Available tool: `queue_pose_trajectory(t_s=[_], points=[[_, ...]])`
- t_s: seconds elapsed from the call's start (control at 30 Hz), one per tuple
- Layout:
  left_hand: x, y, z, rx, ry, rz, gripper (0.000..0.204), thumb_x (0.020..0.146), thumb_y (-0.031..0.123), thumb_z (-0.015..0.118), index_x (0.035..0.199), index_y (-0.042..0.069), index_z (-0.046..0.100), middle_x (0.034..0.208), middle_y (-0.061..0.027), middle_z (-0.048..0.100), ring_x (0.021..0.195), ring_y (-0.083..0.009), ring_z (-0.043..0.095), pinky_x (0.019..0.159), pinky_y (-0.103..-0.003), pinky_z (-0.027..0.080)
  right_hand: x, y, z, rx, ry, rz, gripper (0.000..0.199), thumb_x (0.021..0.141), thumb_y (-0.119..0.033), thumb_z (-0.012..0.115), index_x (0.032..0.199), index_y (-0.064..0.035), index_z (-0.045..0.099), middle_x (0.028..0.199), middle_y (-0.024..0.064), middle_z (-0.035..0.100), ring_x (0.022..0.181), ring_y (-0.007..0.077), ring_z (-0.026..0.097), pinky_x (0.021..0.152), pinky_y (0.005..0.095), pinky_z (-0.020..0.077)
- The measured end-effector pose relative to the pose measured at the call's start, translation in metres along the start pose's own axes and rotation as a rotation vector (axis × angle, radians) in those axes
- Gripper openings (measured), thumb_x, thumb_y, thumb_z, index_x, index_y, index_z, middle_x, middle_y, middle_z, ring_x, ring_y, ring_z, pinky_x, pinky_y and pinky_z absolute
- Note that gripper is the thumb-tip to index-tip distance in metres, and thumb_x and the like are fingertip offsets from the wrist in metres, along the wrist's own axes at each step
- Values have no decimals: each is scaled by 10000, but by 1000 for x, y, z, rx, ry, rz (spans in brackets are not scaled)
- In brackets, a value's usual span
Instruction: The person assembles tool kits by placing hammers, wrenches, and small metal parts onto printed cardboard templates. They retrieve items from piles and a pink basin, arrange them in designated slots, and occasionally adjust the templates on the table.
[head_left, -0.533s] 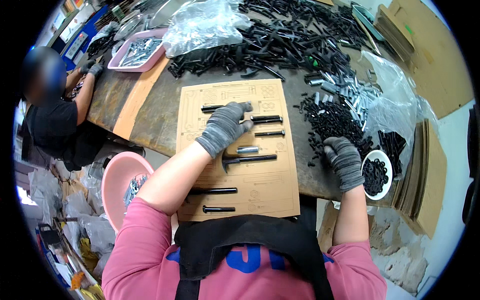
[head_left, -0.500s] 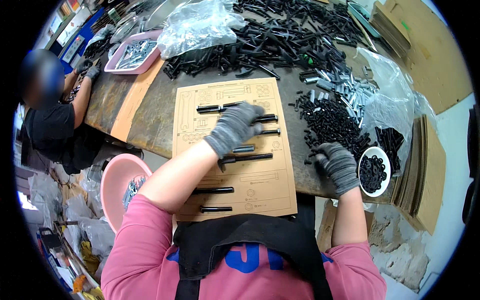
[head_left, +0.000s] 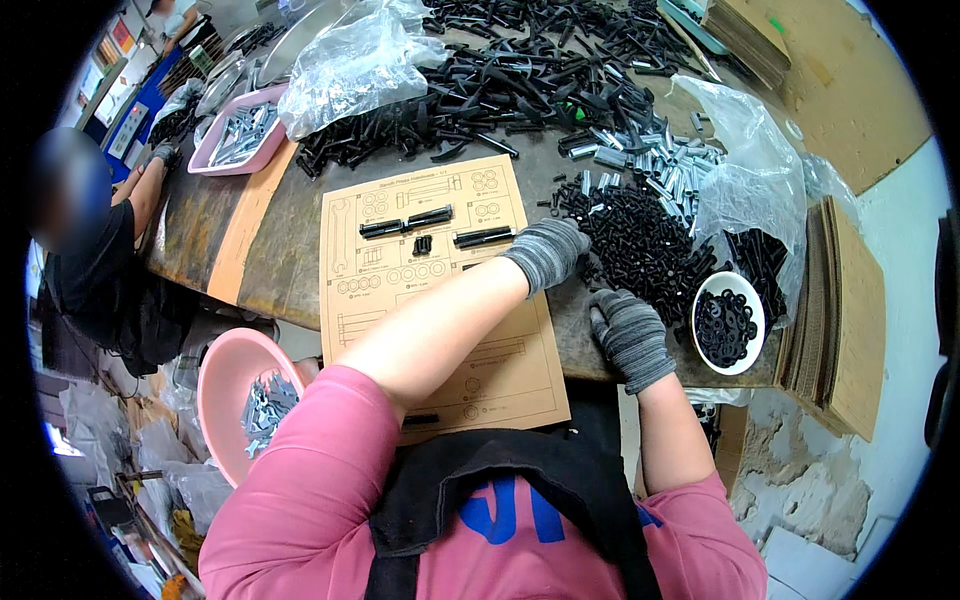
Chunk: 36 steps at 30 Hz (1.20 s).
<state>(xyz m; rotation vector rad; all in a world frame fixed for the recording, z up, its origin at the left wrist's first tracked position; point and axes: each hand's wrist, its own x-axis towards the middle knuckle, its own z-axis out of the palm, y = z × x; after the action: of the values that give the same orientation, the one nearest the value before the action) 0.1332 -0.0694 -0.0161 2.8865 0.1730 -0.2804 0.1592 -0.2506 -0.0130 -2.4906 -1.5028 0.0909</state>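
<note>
My left hand (head_left: 548, 252), in a grey knit glove, reaches across to the left edge of a heap of small black screws (head_left: 640, 238). Its fingers are bent down and together; whatever they hold is hidden. My right hand (head_left: 630, 338), gloved alike, is curled closed at the heap's near edge, contents out of sight. Under my left forearm lies a brown cardboard sheet (head_left: 535, 375) printed with part outlines. On it rest a long black bolt-like piece (head_left: 407, 222), a shorter black rod (head_left: 483, 237) and several small black screws (head_left: 423, 245). My forearm covers its middle.
A white bowl (head_left: 697, 340) of black washers stands right of my right hand. Silver tubes (head_left: 665, 165), a clear plastic bag (head_left: 745, 170) and a big pile of black metal parts (head_left: 520, 85) lie beyond. A pink basin (head_left: 222, 400) is left; another person (head_left: 100, 230) works there.
My left hand has moved right, off the cardboard sheet to the screw heap, uncovering small screws on the sheet. My right hand has drawn closer to it and curled. The whole view has shifted slightly.
</note>
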Motion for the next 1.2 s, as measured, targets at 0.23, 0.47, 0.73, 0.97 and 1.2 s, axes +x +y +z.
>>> queue_pose_trajectory(t_s=[0.23,0.47,0.73,0.97,1.2], points=[[-1,17,-11,38,-34,-62,208,704,145,578,882,45,615,827,-162,604,810,-309,588,703,-398,476,1,-1,-7,-160,-85,83,178,787,-240,505,882,-106,574,841,113,576,746,278,588,653,380,484],[-46,12,-33,-15,114,-35,230,700,207,599,871,53,611,821,-150,599,793,-300,589,699,-390,477,-1,4,-21,-209,-145,98,192,779,-258,518,886,-111,579,846,109,575,757,283,592,660,386,487],[-168,-114,-30,-103,210,-167,190,694,209,640,817,67,610,796,-123,603,749,-273,578,690,-347,467,12,8,-30,209,-2,-68,147,720,-220,558,774,-88,593,777,114,578,750,269,570,677,377,462],[-220,-170,-26,103,16,-203,229,686,115,615,913,98,588,877,-115,554,799,-306,564,691,-367,462,94,-79,-17,343,-127,-291,172,733,-230,562,820,-90,612,827,110,603,793,271,571,714,364,458],[-234,-172,3,-361,478,-380,299,732,-30,551,1018,58,559,903,-96,577,813,-220,562,757,-297,453,153,-189,22,120,-251,-474,182,769,-218,532,865,-85,612,875,131,602,840,278,577,759,373,461]])
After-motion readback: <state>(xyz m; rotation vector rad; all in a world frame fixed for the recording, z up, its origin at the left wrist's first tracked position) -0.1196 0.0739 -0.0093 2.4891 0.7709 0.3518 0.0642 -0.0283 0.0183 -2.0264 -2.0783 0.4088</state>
